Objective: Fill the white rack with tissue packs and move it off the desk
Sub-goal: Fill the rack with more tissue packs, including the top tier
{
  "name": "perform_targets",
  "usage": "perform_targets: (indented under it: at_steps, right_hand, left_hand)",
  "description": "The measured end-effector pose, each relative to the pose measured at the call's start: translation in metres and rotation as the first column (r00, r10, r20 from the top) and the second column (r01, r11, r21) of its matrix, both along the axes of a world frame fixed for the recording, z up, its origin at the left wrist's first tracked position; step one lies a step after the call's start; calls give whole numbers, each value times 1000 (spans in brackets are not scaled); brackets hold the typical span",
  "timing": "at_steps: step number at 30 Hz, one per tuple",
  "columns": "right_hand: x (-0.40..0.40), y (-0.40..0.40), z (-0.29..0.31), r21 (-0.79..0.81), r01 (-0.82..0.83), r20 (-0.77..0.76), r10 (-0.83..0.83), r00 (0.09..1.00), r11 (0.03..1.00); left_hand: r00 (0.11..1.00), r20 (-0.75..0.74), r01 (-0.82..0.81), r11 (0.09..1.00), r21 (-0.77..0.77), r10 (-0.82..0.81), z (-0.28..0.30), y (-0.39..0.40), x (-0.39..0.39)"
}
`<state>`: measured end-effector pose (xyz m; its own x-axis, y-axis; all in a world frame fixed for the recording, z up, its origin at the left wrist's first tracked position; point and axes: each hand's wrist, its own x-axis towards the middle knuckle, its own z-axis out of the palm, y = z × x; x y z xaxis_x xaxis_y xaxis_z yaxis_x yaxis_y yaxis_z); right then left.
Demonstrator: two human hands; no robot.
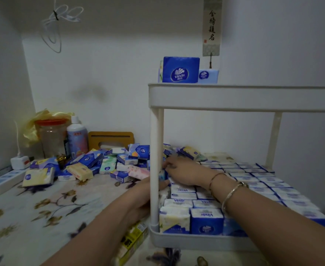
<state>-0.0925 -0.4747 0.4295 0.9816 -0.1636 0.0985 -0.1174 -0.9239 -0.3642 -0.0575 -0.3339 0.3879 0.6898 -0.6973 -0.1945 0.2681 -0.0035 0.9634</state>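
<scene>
The white rack (244, 97) stands on the desk (33, 204) in the right half of the frame. Its lower shelf is almost full of tissue packs (205, 219), set upright in tight rows from the front rim to the back. On the top shelf, in the upper middle of the frame, a big blue pack (180, 70) stands on edge, with a smaller pale pack (208, 76) just beside it on the right.

The person reaches with both arms from the bottom of the frame. The right hand (184, 172) is inside the lower shelf, lying over the rows, with the fingers bent toward the front left post (156, 166). It touches a small blue pack (163, 174) right behind that post, but I cannot tell if it really grips it. On this wrist there are two bangles (232, 191). The left hand (144, 196) comes from outside the rack, at the left of the same post, and its fingers go partly behind the post. How open it is, I cannot tell.

In the middle left of the frame a loose heap of packs (104, 164) lies on the flowered cloth. Behind the heap stand a jar (51, 137) with a red lid, a bottle (77, 137) and a brown tissue box (111, 140). A yellow box (133, 240) lies near the bottom, just left of the rack. A scroll (212, 25) hangs on the wall at the top right.
</scene>
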Motion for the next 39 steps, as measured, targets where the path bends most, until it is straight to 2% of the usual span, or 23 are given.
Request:
perform_targets:
  at_steps: [3, 7, 10, 12, 16, 19, 24, 28, 30, 34, 39]
  right_hand:
    - [0, -2, -2, -34, -33, -24, 32, 999, 999]
    - [-7, -5, -1, -45, -68, -61, 65, 996, 997]
    - [-9, -2, -1, -38, -77, -102, 72, 992, 996]
    - [-7, 1, 1, -24, -59, -83, 57, 995, 998]
    - [-4, 3, 2, 33, -16, -24, 17, 1000, 999]
    - [-4, 6, 3, 58, 15, 9, -15, 1000, 998]
    - [1, 12, 3, 23, 23, 34, -24, 999, 999]
    - [-3, 10, -1, 68, 63, 67, -67, 995, 996]
    - [-7, 8, -2, 4, 82, 31, -82, 996, 997]
    - [-16, 8, -7, -191, 78, -270, -129, 954, 979]
    - [-20, 11, -14, -245, 71, -226, -128, 966, 967]
  left_hand:
    - [999, 5, 42, 998, -47, -41, -3, 5, -3]
    - [979, 203, 8, 997, 73, -22, 4, 8, -1]
    - [970, 244, -30, 999, 39, 20, 5, 7, -4]
    - [973, 227, -31, 999, -7, 32, 5, 7, -11]
    - [993, 71, -93, 994, -61, 97, 1, 2, -13]
    - [992, 58, -114, 993, -21, 115, -5, -1, -6]
    - [993, 99, -57, 998, -36, 60, -1, 2, -10]
    - [977, 129, -170, 985, 6, 168, -1, 3, -11]
    - [961, 138, -245, 969, 22, 240, 0, 6, -8]
    - [961, 126, -254, 966, 46, 246, 4, 4, -12]
    - [978, 95, -190, 981, 33, 186, 4, 2, -16]
